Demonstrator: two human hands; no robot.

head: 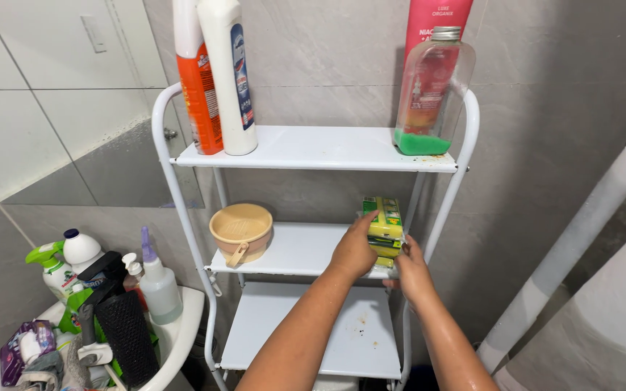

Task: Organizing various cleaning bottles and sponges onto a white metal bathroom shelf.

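Both hands at the middle shelf [291, 250] of a white three-tier metal rack. Left hand [353, 250] closed around the near side of a stack of green-and-yellow packaged sponges [384, 228]; right hand [412, 271] cupped against the stack's lower right edge, fingers curled on it. The stack stands upright at the right end of the middle shelf, close to the rack's right post.

Risk, as judged: the stack sits near the shelf's front-right corner. A loose grip or a nudge outward could tip the packs off the edge, onto the lower shelf [306, 329] or past it. The packs look separate rather than bound, so the top one could slide off.

Containers:
- Beige plastic bowl [240, 230] with a small handle, left of the hands on the same shelf; appears empty.
- Clear bottle [432, 90] with metal cap on the top shelf; a shallow layer of green liquid at the bottom, otherwise empty.
- Orange bottle [198, 83] and white bottle [227, 76], top shelf left; opaque, contents not visible.
- Spray bottles [155, 279] crowd the basin [182, 326] at lower left.
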